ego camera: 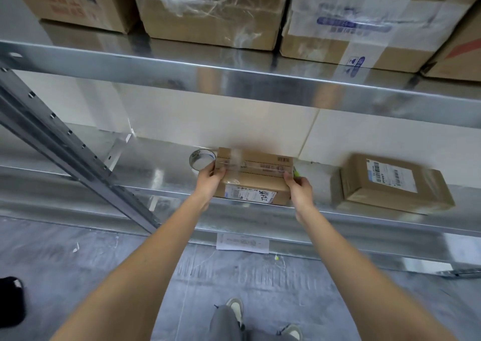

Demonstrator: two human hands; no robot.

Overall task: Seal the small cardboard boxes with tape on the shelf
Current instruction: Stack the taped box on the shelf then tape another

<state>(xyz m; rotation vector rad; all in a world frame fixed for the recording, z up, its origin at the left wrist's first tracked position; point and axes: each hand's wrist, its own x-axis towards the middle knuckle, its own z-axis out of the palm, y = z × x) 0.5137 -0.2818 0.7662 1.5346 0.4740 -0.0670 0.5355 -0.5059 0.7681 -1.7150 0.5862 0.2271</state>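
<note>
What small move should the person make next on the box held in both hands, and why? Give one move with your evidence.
Probably press the tape strip flat along the small box. Left hand and right hand grip its ends, and clear tape already spans the top, with the tape roll set down behind.

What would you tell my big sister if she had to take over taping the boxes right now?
Left hand grips the left end of the small box; right hand grips its right end, something green behind the fingers.
The box sits at the front of the metal shelf, with clear tape already running along its top.
The tape roll lies just behind the left hand.
A second small box lies to the right; I cannot tell if it is sealed.
Left: check both, then tape whatever is open.
</note>
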